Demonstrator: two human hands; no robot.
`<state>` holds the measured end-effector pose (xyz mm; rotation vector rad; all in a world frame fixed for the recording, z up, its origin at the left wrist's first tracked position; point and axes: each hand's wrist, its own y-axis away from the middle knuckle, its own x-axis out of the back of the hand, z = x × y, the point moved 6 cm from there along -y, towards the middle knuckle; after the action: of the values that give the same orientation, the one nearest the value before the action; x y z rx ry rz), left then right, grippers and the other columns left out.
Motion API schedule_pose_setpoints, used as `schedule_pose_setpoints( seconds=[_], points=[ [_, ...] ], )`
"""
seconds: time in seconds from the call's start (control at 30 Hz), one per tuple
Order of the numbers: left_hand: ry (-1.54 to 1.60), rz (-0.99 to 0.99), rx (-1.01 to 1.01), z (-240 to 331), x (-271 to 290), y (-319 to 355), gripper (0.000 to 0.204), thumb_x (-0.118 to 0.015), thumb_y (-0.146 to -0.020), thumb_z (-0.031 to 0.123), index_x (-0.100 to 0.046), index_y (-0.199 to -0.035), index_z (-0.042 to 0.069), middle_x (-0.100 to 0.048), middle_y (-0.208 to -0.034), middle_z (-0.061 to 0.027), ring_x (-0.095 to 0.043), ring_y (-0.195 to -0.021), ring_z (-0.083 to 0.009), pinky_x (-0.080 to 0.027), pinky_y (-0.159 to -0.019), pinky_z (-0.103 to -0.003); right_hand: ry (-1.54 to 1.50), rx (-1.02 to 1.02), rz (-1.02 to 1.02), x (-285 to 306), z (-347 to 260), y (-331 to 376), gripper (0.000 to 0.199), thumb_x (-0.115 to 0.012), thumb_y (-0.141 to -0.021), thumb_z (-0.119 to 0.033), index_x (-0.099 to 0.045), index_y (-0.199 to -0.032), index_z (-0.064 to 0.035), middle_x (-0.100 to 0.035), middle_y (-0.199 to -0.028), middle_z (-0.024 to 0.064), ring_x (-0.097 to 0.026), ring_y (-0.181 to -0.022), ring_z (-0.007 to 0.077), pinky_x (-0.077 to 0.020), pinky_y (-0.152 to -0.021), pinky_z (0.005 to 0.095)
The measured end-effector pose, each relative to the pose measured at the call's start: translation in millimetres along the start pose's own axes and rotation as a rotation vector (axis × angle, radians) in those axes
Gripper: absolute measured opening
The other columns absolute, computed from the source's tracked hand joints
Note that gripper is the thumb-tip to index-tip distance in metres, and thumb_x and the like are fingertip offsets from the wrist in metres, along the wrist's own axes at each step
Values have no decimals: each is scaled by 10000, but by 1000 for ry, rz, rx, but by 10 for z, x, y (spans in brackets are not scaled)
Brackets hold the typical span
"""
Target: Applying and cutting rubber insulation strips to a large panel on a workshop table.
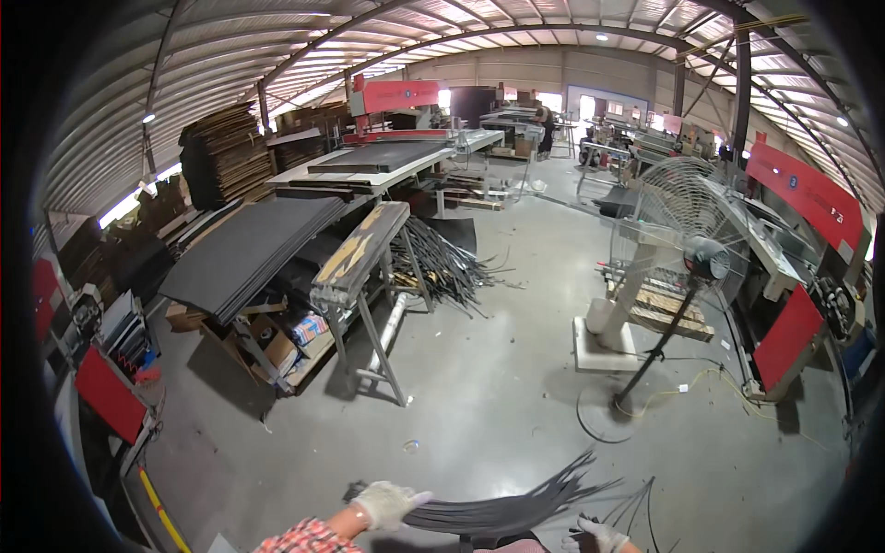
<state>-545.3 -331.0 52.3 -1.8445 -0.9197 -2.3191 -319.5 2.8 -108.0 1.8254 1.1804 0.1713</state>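
Note:
My left hand (387, 505), in a pale work glove, is closed around one end of a bundle of long thin black strips (498, 509). The strips run to the right from my fist and fan out at their far end. My right hand (599, 536), also gloved, is at the lower edge with its fingers apart, near the bundle. A few loose black strips (636, 505) spread out just beyond it; whether they touch the hand is hidden. The lower edge cuts off part of this hand.
A narrow trestle bench (359, 253) stands ahead to the left, with a heap of black strips (442, 263) behind it. Black sheets (258, 249) are stacked further left. A standing fan (705, 258) and its cable (710, 373) are on the right, before a red-panelled machine (802, 189).

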Motion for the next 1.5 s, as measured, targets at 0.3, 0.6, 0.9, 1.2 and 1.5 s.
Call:
schedule_pose_setpoints(
  seconds=[0.3, 0.6, 0.9, 1.2, 1.5],
  points=[
    [-321, 153, -558, -838, 1817, -2993, 574, -593, -772, 181, -394, -1303, 96, -593, -913, -107, -607, -800, -285, -478, -696, -379, 513, 785, -549, -1725, -3587, -2260, 720, -420, -892, -557, -424, -1267, 58, -515, -1250, 176, -535, -1105, 255, -405, -962, 380],
    [-435, 635, -379, -3637, 3998, -3856, 430, -483, -776, 117, -495, -1204, 163, -544, -792, -31, -563, -700, -200, -471, -705, -322, 290, -387, -1111, -3120, -4654, -4043, 689, -396, -894, -575, -461, -1281, -8, -564, -1195, 134, -550, -1065, 197, -423, -934, 304],
    [-356, 534, 267, -7657, 4783, -5430, 699, -713, -607, 218, -462, -1256, 165, -595, -961, -66, -551, -953, -265, -369, -945, -431, 500, -92, -289, -2440, -6276, -6102, 636, -508, -860, -514, -500, -1254, -14, -573, -1199, 114, -582, -1005, 170, -460, -884, 291],
    [-332, 592, -4, -9433, 5332, -8611, 667, -694, -563, 111, -490, -1197, 132, -580, -1015, -66, -537, -971, -270, -393, -906, -377, 346, 5, 81, -2403, -8022, -7522, 598, -590, -820, -407, -494, -1255, -9, -584, -1183, 108, -587, -996, 172, -457, -889, 294],
    [-350, 642, -3, -11192, 6217, -10075, 540, -618, -644, 58, -513, -1170, 119, -596, -962, -64, -557, -954, -244, -389, -895, -366, 641, 14, -51, -3318, -10131, -9099, 591, -673, -780, -300, -489, -1257, -3, -595, -1166, 103, -592, -987, 173, -453, -893, 297]
  ],
)
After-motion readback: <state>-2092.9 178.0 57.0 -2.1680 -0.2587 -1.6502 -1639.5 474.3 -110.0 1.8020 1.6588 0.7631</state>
